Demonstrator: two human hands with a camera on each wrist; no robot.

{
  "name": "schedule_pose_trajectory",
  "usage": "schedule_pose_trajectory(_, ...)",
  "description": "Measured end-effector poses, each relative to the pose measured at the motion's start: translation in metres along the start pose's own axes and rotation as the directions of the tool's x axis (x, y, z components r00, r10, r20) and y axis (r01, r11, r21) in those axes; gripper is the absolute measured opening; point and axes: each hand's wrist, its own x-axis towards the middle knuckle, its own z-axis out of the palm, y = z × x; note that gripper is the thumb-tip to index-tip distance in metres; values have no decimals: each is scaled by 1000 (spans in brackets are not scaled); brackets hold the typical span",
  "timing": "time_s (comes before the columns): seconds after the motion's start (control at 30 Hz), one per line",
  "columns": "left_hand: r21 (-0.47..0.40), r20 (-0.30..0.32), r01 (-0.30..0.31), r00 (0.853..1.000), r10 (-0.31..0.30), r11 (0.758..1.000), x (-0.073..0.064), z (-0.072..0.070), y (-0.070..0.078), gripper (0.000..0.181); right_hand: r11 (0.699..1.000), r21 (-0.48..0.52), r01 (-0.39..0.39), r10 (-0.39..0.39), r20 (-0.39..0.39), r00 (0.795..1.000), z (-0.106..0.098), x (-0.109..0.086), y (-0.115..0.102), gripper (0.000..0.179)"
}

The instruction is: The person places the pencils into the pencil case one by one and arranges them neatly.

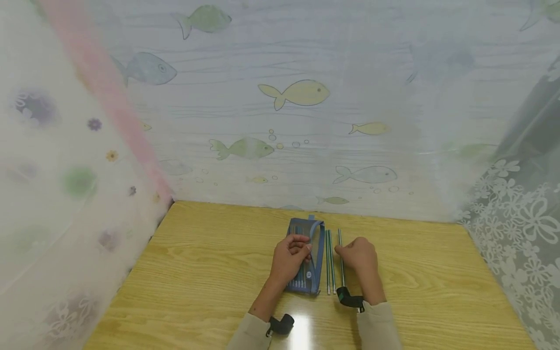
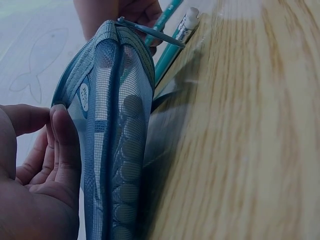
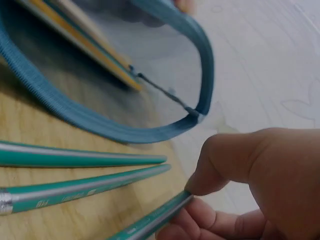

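Note:
A blue mesh pencil case [image 1: 321,257] lies on the table with its zip side gaping open. My left hand [image 1: 288,262] is over it, thumb and forefinger pinching the edge of the case's top side, as the left wrist view shows. Several pencils with round ends [image 2: 127,172] show through the mesh. To the right, my right hand [image 1: 360,255] pinches a green-and-silver striped pencil [image 3: 155,218] near its far end. Two similar pencils [image 3: 85,192] lie side by side on the table between the case and that hand. Each has a metal band and a white end toward me.
The wood-grain table [image 1: 210,262] meets a fish-printed curtain [image 1: 302,150] just behind the case. Floral sheeting [image 1: 520,243] hangs along the right edge, and another patterned sheet [image 1: 78,214] along the left. Black wrist cameras [image 1: 282,324] sit on both wrists.

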Motion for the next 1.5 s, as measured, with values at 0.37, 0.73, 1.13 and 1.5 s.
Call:
schedule_pose_trajectory(0.37, -10, 9, -5, 1000, 5, 1000, -2, 1, 2, 21, 985, 169, 12, -21, 53, 998, -6, -2, -4, 30)
schedule_pose_trajectory(0.73, -9, 5, -7, 1000, 7, 1000, -2, 1, 0, 21, 917, 396, -39, 10, 77, 997, -3, -2, -8, 21)
schedule_pose_trajectory(1.13, -3, 4, -12, 1000, 12, 1000, -2, 0, 0, 20, 835, 550, -11, 10, 4, 1000, 4, -3, -16, 22)
schedule_pose_trajectory(1.5, 1, 4, -24, 1000, 24, 1000, -3, 1, 3, 21, 826, 564, -24, 16, 18, 1000, 21, -2, -24, 20)
